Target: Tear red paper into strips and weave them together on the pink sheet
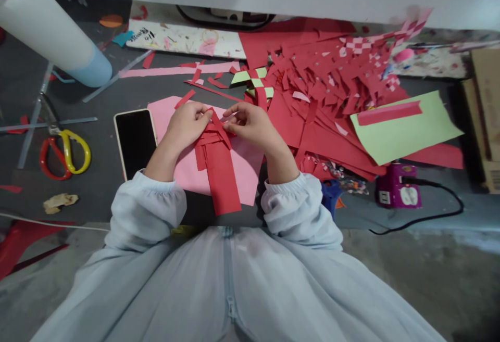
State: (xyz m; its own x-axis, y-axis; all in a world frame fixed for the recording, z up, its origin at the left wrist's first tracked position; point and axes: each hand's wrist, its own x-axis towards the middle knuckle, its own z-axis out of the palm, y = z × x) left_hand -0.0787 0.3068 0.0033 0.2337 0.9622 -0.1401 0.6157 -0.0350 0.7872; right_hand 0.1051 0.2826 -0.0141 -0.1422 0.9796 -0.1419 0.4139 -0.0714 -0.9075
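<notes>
Both hands meet over the middle of the dark work surface point(97, 186), close to the person's body. The left hand point(186, 125) pinches the far end of a bundle of red paper strips point(219, 167) between thumb and fingertips, fingers curled in tight on the paper. The right hand point(252, 123) comes in from the right and nips the same far end, its thumb and forefinger closed on a narrow red strip that slants across the top of the bundle.

The strips lie with their long axis running near to far, tilted a little so the near end points toward the person's right sleeve and the far end sits between the two hands. The near end hangs past the edge of a pink sheet point(187, 170) that lies flat beneath the bundle.

Just left of the pink sheet, touching its edge, a phone point(135, 141) lies screen up (the screen is dark). Farther left are scissors point(64, 149) with red and yellow handles. To the right and far side spreads a heap of red paper offcuts point(324, 102), with a pale green sheet point(406, 128) lying on its right part and a red strip on that. A purple power adapter point(398, 186) with a black cable sits near the right, below the heap.
</notes>
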